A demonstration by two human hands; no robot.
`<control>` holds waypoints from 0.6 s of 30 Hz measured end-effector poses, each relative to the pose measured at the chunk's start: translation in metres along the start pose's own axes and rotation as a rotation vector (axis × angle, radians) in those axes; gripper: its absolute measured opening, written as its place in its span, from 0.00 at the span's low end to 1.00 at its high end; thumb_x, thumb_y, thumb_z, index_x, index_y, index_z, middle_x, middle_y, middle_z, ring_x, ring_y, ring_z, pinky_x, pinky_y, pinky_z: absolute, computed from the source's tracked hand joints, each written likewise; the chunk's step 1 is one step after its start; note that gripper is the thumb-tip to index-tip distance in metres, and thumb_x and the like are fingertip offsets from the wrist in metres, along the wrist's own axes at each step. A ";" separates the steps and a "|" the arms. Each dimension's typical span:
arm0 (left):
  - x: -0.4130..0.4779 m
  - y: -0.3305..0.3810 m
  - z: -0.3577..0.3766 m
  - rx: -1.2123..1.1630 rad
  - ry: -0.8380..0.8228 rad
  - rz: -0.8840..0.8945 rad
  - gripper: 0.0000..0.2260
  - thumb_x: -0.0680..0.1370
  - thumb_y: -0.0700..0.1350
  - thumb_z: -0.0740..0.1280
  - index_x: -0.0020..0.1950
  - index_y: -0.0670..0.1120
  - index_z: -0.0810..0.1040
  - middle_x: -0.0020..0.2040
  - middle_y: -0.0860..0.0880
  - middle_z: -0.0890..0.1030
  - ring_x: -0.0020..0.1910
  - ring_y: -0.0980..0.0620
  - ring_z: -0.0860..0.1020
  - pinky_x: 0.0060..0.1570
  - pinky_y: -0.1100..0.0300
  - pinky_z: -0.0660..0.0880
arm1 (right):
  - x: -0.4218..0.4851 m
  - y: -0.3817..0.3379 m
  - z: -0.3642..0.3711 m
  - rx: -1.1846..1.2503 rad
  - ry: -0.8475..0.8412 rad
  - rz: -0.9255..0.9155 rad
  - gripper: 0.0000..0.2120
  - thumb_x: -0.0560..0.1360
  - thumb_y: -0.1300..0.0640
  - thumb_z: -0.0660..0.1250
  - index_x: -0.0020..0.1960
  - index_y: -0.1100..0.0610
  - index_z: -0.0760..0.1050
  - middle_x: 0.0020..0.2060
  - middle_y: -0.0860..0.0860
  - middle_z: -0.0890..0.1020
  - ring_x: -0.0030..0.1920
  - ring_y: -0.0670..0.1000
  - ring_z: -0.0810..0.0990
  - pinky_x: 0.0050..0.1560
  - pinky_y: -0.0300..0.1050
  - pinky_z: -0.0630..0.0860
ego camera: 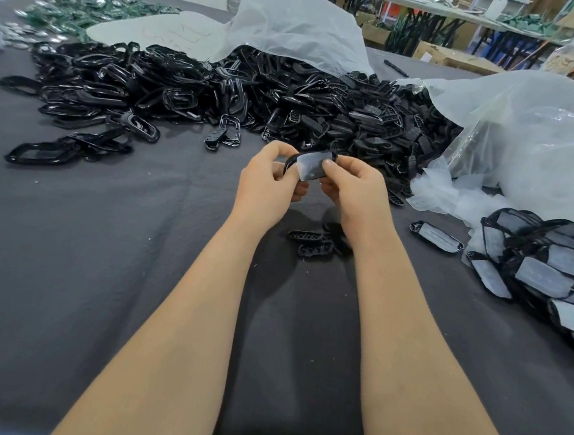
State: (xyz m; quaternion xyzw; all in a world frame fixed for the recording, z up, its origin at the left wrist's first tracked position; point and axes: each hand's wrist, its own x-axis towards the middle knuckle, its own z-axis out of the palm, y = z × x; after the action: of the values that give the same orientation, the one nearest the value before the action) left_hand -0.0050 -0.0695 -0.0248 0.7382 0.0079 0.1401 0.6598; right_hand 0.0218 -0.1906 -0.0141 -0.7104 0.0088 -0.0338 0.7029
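Many black frames [117, 90] just beyond film-covered piece [312, 167].

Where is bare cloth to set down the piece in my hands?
Widest: the grey cloth left of the left forearm, below the loose frames. A smaller patch lies between the right forearm and the finished stack. Crowded: the black pile ahead and the small parts between the wrists.

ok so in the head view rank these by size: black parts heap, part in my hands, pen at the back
1. black parts heap
2. held part
3. pen, though it lies farther back, so unsure
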 end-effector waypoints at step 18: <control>-0.001 0.004 0.004 -0.031 0.051 -0.032 0.10 0.83 0.45 0.56 0.46 0.48 0.74 0.35 0.47 0.81 0.32 0.54 0.78 0.40 0.55 0.80 | -0.001 0.000 0.001 -0.135 0.058 -0.123 0.09 0.78 0.60 0.65 0.40 0.52 0.75 0.33 0.46 0.78 0.33 0.41 0.76 0.40 0.36 0.76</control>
State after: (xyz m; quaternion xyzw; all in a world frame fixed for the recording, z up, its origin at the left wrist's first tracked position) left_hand -0.0053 -0.0744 -0.0215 0.7238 0.0342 0.1483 0.6731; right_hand 0.0211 -0.1896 -0.0143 -0.7540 -0.0121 -0.0968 0.6496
